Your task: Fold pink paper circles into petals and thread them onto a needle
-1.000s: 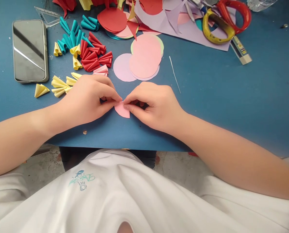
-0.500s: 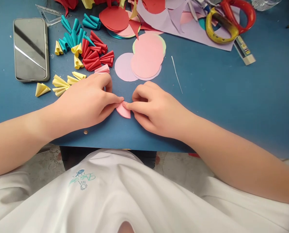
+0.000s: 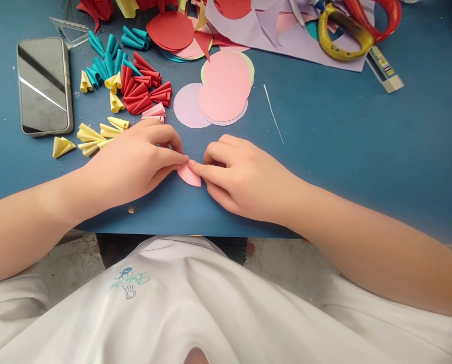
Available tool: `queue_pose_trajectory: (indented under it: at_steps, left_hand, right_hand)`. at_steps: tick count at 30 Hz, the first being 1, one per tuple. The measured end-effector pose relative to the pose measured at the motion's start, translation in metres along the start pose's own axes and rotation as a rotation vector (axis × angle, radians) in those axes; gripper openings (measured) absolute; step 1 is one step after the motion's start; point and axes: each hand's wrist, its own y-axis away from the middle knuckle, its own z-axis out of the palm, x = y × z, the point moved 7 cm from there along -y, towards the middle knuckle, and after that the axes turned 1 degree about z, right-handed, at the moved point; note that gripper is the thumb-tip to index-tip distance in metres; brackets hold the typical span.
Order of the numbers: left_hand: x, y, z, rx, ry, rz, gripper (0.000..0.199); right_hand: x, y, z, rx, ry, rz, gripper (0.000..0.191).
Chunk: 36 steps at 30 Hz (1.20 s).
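Blue tabletop (image 3: 362, 151) wide beyond right hand (image 3: 246, 178), folded pink paper (image 3: 190, 177) near edge (image 3: 129, 232)

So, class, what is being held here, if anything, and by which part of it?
Folded pink paper, by its narrow far end: the left hand pinches it there; the right hand touches it with a fingertip.

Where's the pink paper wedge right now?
In the head view, slightly left of centre, the pink paper wedge sits at the blue table's near side, between left hand and right hand, both touching it.
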Motion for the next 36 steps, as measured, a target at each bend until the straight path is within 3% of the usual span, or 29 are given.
queue_pose_trajectory:
  at_steps: [6, 14, 21, 25, 32, 36]
  left_hand:
    - [-0.009, -0.001, 0.002, -0.001, 0.069, -0.064, 0.046]
    - [-0.007, 0.000, 0.001, 0.007, 0.072, -0.043, 0.042]
    - [-0.005, 0.001, 0.002, 0.009, 0.063, -0.077, 0.045]
    - [-0.008, 0.002, 0.004, 0.020, 0.100, -0.107, 0.041]
    - [-0.015, 0.006, 0.004, 0.027, 0.116, -0.201, 0.037]
    - [-0.014, 0.004, 0.002, 0.010, 0.111, -0.205, 0.037]
  right_hand:
    - [-0.006, 0.000, -0.002, 0.066, 0.055, -0.074, 0.036]
    - [-0.024, 0.001, 0.001, 0.059, 0.087, -0.174, 0.043]
    - [0.000, -0.001, -0.001, 0.120, -0.079, -0.040, 0.031]
    - [0.007, 0.001, -0.003, 0.091, -0.110, 0.041, 0.032]
    - [0.000, 0.004, -0.006, 0.096, 0.021, -0.094, 0.031]
    - [-0.010, 0.007, -0.003, 0.034, 0.051, -0.120, 0.033]
